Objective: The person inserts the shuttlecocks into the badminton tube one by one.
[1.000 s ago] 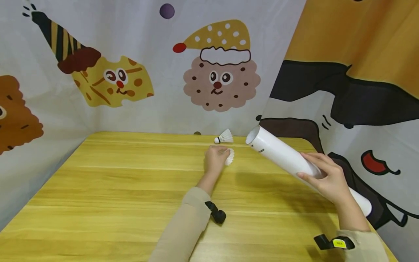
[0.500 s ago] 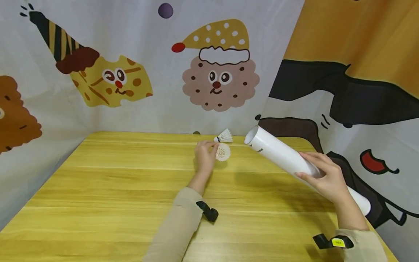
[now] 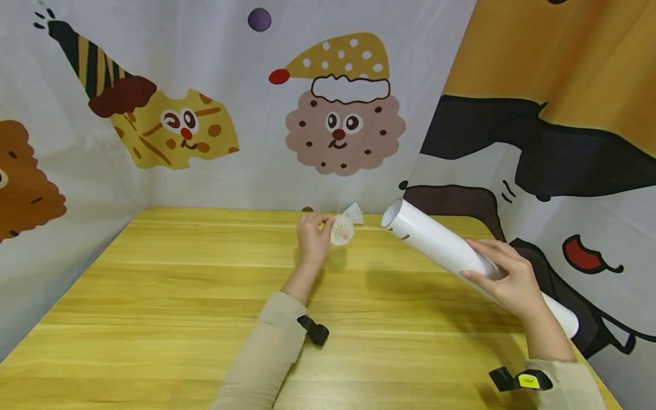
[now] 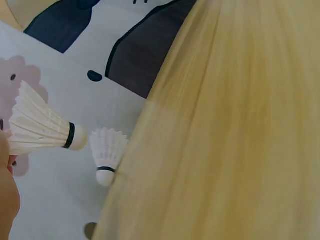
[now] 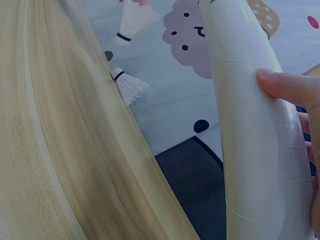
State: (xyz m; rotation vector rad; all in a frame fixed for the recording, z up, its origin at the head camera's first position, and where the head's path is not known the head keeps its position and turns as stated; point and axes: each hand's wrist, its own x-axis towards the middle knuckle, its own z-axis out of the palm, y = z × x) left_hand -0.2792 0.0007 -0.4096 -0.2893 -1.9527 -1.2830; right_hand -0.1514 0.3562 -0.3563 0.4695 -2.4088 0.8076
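Observation:
My left hand [image 3: 314,242] pinches a white feather shuttlecock [image 3: 341,230] by its skirt, above the far part of the table. In the left wrist view that shuttlecock [image 4: 42,127] shows its cork and black band pointing away from the fingers. A second shuttlecock [image 3: 355,213] lies on its side near the table's back edge, partly hidden behind the first in the head view. My right hand [image 3: 504,276] grips a long white tube [image 3: 441,236] around its middle. The tube is tilted, its open mouth facing up and left toward the shuttlecocks.
The wooden table [image 3: 205,319] runs back to a white cloth [image 3: 220,188] printed with cartoon figures. More printed cloth hangs at the right side, close by the tube's lower end. Both wrists carry small black cameras on straps.
My left hand has moved left and slightly back with the shuttlecock, which has turned so its open skirt faces the head camera. The right hand and tube stay almost still.

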